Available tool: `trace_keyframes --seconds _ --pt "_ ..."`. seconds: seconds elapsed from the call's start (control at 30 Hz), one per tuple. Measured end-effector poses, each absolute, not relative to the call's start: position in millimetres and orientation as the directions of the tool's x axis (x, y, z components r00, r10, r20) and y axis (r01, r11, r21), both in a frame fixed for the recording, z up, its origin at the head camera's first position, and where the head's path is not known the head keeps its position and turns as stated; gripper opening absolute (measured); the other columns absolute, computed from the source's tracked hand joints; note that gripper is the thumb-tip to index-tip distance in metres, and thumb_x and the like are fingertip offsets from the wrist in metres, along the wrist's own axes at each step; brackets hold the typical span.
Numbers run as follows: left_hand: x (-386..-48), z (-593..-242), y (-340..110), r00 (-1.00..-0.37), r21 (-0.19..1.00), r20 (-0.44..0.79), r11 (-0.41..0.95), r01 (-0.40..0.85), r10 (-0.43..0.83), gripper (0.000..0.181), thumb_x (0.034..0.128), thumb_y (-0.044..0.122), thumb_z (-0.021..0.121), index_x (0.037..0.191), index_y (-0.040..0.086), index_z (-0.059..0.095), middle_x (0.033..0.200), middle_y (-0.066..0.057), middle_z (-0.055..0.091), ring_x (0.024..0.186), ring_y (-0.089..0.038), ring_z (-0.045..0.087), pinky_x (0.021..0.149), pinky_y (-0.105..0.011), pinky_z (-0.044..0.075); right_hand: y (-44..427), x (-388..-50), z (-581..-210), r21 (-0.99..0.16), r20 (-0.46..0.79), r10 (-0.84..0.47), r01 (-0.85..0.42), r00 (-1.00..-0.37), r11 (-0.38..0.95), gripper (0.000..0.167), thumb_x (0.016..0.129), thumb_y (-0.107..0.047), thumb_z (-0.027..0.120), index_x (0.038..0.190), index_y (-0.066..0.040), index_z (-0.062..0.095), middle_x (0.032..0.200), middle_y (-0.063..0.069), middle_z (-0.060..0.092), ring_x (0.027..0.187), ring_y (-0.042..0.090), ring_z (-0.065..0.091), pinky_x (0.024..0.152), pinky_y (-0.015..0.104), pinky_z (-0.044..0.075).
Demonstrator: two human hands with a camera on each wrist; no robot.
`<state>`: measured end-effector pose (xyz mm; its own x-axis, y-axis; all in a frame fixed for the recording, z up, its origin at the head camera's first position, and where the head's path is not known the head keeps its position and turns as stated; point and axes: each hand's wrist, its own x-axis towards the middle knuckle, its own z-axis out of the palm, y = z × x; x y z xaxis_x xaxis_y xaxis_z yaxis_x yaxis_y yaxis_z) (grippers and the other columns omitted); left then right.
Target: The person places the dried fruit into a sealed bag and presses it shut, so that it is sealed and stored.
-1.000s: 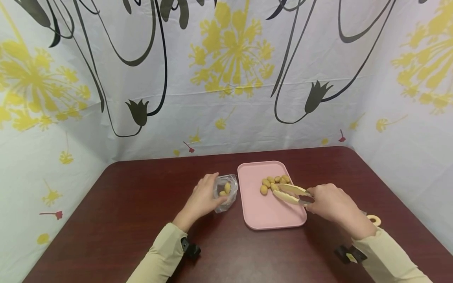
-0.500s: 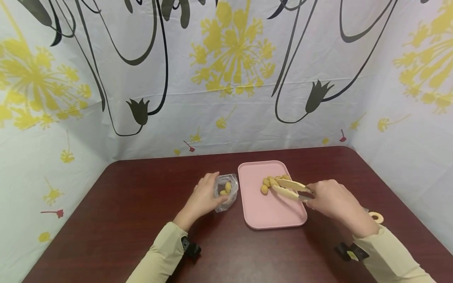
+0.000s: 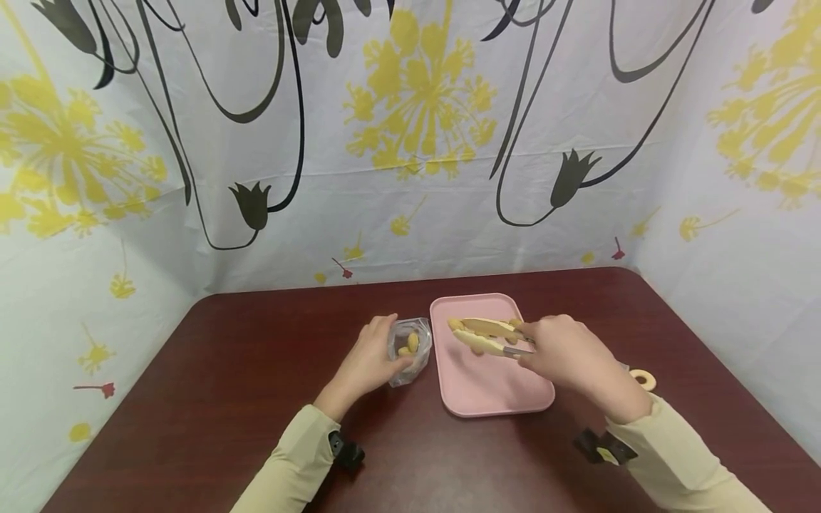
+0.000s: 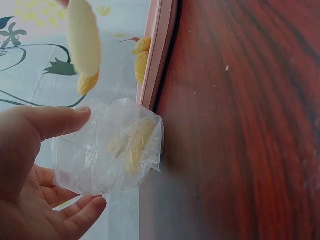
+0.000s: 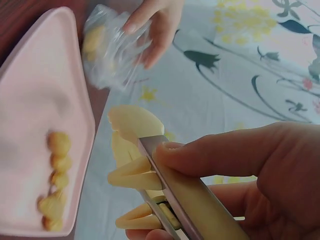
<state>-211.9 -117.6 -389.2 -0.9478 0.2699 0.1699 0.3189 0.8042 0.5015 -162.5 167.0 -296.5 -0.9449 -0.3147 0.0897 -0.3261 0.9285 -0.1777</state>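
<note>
Head view, nearest first: two beige sleeves (image 3: pixel 288 456), one either side of the tray's near end, each wore one black wrist camera (image 3: pixel 346 452). From where I stood, the right hand (image 3: pixel 571 356), at the tray's right edge, gripped one pair of tongs (image 3: pixel 490 328) with thumb and fingers, its grip nearly closed. The two cream tips reached over the tray with a narrow gap between, and one yellow piece (image 4: pixel 89 83) was caught at their ends. One cream ring (image 3: pixel 643 380) showed right of the tray.

Left of the tray, the left hand (image 3: pixel 362 363) held one clear plastic bag (image 4: pixel 90 160), thumb and fingers curved partway around it. The bag sat just beside the tray's left edge; I made out two pieces inside (image 3: pixel 413 342).

One pink tray (image 3: pixel 494 392) lay on one dark red table (image 3: pixel 224 370). In its far half, at least five pieces (image 5: pixel 59 144) formed a row.

Beyond the tray hung white cloth (image 3: pixel 462 214) bearing three large yellow flower heads.
</note>
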Motion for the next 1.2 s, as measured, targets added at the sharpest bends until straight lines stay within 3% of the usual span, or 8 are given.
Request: trace_keyframes --seconds 0.03,0.37,0.77,0.97,1.2 --pt "-212 -389 -118 -0.948 0.503 0.168 0.804 0.317 0.269 0.082 0.0777 0.030 0.079 0.142 0.001 0.038 0.136 -0.015 0.047 0.128 -0.031 0.043 0.105 -0.045 0.040 163 -163 -295 -0.178 0.090 -0.323 -0.334 -0.942 0.926 0.027 0.073 -0.014 0.068 0.100 -0.011 0.070 0.061 -0.002 0.047 0.058 0.016 0.042 0.052 0.031 0.035" --pt "-211 -390 -118 -0.953 0.526 0.144 0.795 0.303 0.268 0.087 0.0761 0.033 0.080 0.144 0.003 0.036 0.138 -0.013 0.046 0.129 -0.029 0.042 0.105 -0.045 0.040 123 -169 -295 -0.168 0.075 -0.399 -0.406 -0.914 0.898 0.007 0.075 -0.012 0.067 0.080 -0.016 0.064 0.061 -0.005 0.049 0.058 0.014 0.044 0.053 0.032 0.037" --pt "-210 -390 -118 -0.945 0.514 0.162 0.793 0.326 0.283 0.088 0.0740 0.032 0.082 0.144 0.003 0.037 0.136 -0.013 0.047 0.128 -0.030 0.042 0.105 -0.045 0.040 100 -170 -296 -0.096 0.125 -0.452 -0.464 -0.883 0.881 0.009 0.074 -0.015 0.072 0.072 -0.016 0.063 0.058 -0.005 0.048 0.057 0.014 0.043 0.055 0.031 0.038" --pt "-209 -389 -118 -0.949 0.524 0.156 0.791 0.315 0.274 0.087 0.0739 0.029 0.083 0.143 0.003 0.037 0.137 -0.014 0.046 0.128 -0.030 0.042 0.105 -0.045 0.040 99 -169 -295 -0.087 0.130 -0.455 -0.468 -0.881 0.880 0.007 0.074 -0.015 0.072 0.078 -0.015 0.066 0.059 -0.006 0.051 0.058 0.014 0.047 0.055 0.032 0.040" --pt "-210 -388 -118 -0.949 0.529 0.157 0.789 0.314 0.273 0.088 0.0733 0.028 0.083 0.143 0.001 0.037 0.137 -0.015 0.046 0.127 -0.031 0.042 0.104 -0.046 0.041 106 -170 -287 -0.153 0.090 -0.420 -0.429 -0.903 0.890 0.011 0.074 -0.013 0.069 0.085 -0.016 0.068 0.061 -0.007 0.052 0.060 0.012 0.046 0.052 0.030 0.038"
